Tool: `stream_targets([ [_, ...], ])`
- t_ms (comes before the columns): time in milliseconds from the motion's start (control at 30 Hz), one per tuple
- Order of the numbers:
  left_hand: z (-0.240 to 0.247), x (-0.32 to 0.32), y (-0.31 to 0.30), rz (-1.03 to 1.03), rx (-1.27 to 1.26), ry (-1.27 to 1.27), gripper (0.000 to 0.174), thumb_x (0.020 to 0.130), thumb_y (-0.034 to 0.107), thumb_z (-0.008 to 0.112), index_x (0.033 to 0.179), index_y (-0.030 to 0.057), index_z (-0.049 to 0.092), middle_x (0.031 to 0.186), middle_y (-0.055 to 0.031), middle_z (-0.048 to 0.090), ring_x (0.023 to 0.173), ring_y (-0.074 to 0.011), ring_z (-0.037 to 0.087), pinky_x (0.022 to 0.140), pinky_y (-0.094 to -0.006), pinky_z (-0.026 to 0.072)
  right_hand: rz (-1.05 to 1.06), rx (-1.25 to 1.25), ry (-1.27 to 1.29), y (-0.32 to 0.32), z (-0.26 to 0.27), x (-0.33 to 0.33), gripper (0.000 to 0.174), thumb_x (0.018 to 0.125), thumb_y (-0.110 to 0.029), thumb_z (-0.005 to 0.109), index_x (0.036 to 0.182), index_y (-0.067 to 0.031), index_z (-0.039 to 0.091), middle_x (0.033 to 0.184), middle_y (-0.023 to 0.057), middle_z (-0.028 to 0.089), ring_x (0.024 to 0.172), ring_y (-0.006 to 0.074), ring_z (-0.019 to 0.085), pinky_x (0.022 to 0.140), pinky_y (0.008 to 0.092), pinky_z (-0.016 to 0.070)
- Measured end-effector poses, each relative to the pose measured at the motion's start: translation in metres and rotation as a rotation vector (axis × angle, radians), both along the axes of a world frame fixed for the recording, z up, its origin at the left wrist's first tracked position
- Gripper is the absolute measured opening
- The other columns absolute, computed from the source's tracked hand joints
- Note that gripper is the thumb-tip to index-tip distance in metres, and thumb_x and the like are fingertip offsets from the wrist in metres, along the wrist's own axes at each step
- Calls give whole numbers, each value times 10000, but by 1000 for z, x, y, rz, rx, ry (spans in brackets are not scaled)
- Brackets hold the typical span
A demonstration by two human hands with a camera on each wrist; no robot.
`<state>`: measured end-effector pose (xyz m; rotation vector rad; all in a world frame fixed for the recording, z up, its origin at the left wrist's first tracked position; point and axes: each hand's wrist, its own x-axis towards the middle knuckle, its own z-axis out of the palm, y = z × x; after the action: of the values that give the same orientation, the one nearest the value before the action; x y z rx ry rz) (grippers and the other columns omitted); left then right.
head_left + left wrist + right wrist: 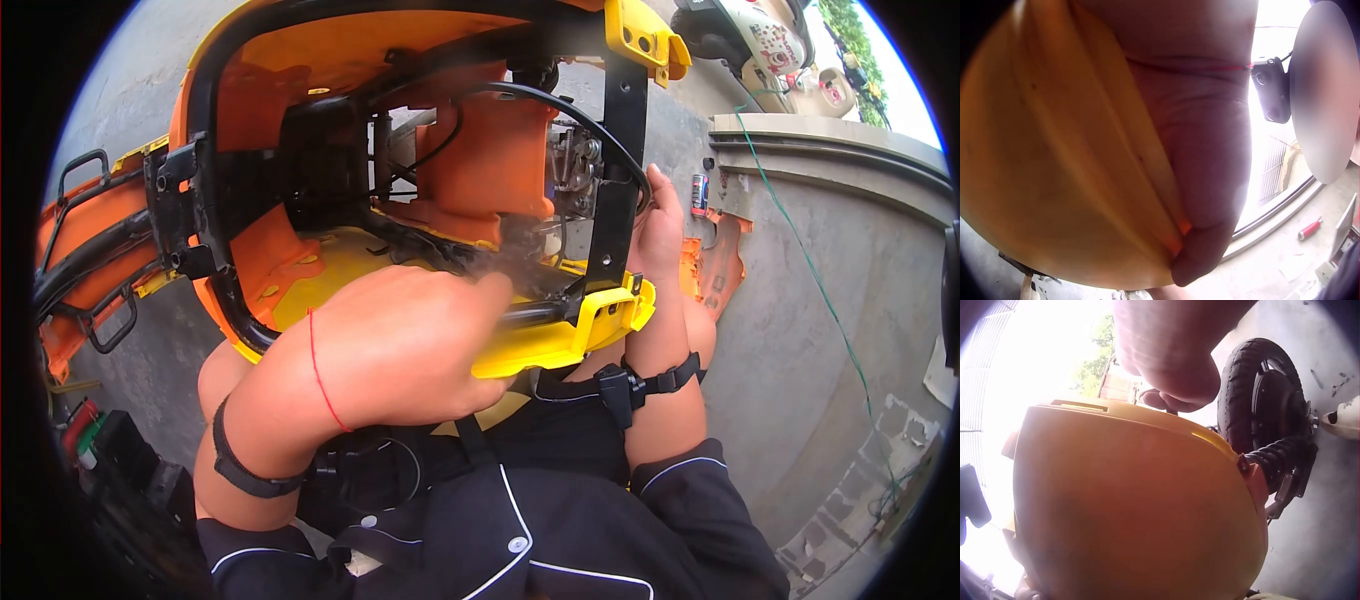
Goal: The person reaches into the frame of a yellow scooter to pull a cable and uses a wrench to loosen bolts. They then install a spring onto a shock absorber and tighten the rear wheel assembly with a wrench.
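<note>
— What is everything sitting on?

— A grey concrete floor (800,330), outdoors in daylight. A concrete ledge (830,150) is running right of the shell (480,150), and a parked scooter (770,45) is standing beyond the shell's far right corner.

— Is any writing showing?

— A small can (699,194) is standing just right of the shell, but its label is too small to read.

— And the hands?

— The left hand (400,340) is gripping the shell's near yellow rim, with its palm pressing the outside. The right hand (660,225) is curling its fingers round the black bracket (622,170) at the shell's right side. The orange-and-yellow shell is lying close before the person, above the knees. A wheel (1266,394) is showing behind the shell.
</note>
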<state>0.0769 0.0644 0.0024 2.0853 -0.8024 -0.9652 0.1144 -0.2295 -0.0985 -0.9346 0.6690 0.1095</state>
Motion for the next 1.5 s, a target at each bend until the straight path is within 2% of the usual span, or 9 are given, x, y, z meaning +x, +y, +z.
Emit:
stream_targets([
  [267,-2,-4,2,33,-30,-41,433,797,339,746,974,-15,570,762,-230,666,747,-435,662,680,-504,526,52,58,38,4,-16,0,259,1022,-314,517,847,-145,608,678,40,638,555,152,548,441,275,390],
  [333,-3,-5,2,34,-35,-56,429,792,333,747,972,-15,571,759,-229,666,741,-433,662,675,-502,526,131,96,-70,-4,-26,-1,366,1052,-309,386,1090,-61,652,887,70,712,764,188,718,642,307,609],
  [467,-1,-5,1,28,-9,-56,430,789,332,748,971,-16,572,755,-226,666,734,-432,662,670,-500,528,2,98,-57,12,-24,-3,329,1045,-278,411,1092,-50,644,892,68,707,715,171,694,580,291,575],
  [667,-1,-6,0,40,-9,-71,432,786,333,754,973,-16,580,753,-221,667,732,-430,663,668,-500,530,364,463,-230,21,-24,-8,273,988,-179,500,1233,-100,591,1078,33,690,814,121,647,556,233,473],
  [733,-1,-6,0,49,-14,-81,430,787,331,754,973,-16,582,755,-220,668,735,-428,664,672,-500,531,467,521,-242,37,-12,-5,382,997,-286,507,1235,-14,633,1024,164,725,889,297,731,786,477,629],
  [767,-2,-7,0,47,-14,-79,430,787,331,754,973,-16,582,755,-220,668,735,-428,664,672,-500,531,465,521,-241,35,-16,-5,382,997,-286,507,1235,-14,633,1024,164,725,889,297,731,786,477,629],
  [833,-3,-7,1,53,-23,-81,427,787,328,753,971,-16,581,756,-223,667,737,-429,663,675,-500,532,670,430,-436,27,-27,-4,401,922,-22,503,1309,-113,555,1270,60,629,1033,118,621,649,208,492],
  [1133,-5,-6,2,44,-40,-63,423,784,319,752,960,-22,574,754,-232,662,741,-435,660,676,-505,527,174,95,-239,20,-7,-6,305,1025,-312,468,1155,-105,650,1039,53,723,785,162,687,547,259,523],
  [1500,-4,-3,1,22,-28,-38,434,793,335,758,948,-18,560,751,-232,661,743,-439,657,679,-508,524,251,29,-206,12,11,-13,328,1066,-339,439,1148,-98,646,945,60,718,812,155,714,672,295,599],
])
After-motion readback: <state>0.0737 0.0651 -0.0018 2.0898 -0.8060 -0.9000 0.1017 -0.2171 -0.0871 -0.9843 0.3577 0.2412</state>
